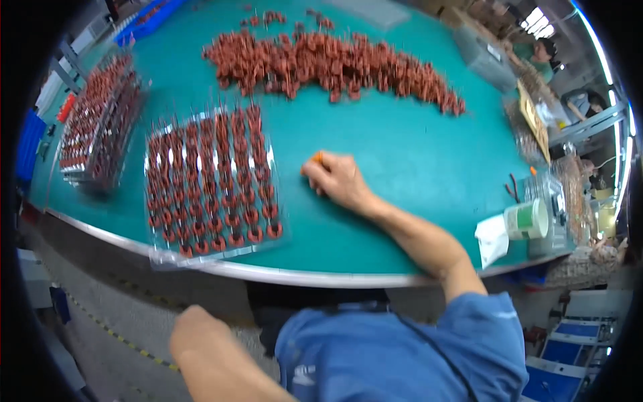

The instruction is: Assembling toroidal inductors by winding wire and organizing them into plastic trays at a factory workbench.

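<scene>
The right hand (338,179), curled closed, its contents unclear, sits beside a clear tray (228,252) whose rows likely keep red-brown coils (209,181) apart, short of the loose pile (335,63). The left hand (199,328) blurs below the table (402,154) edge, grip unreadable.

Ct., green tabletop (395,251): 1 main heap red ring coils (328,63) twd far edge, pcs uncountable; 1 coil-filled clear tray (167,256), near edge; 1 tray stack (114,134), L edge; 1 cup (526,221) + 1 white tissue (492,239), near R corner.
</scene>
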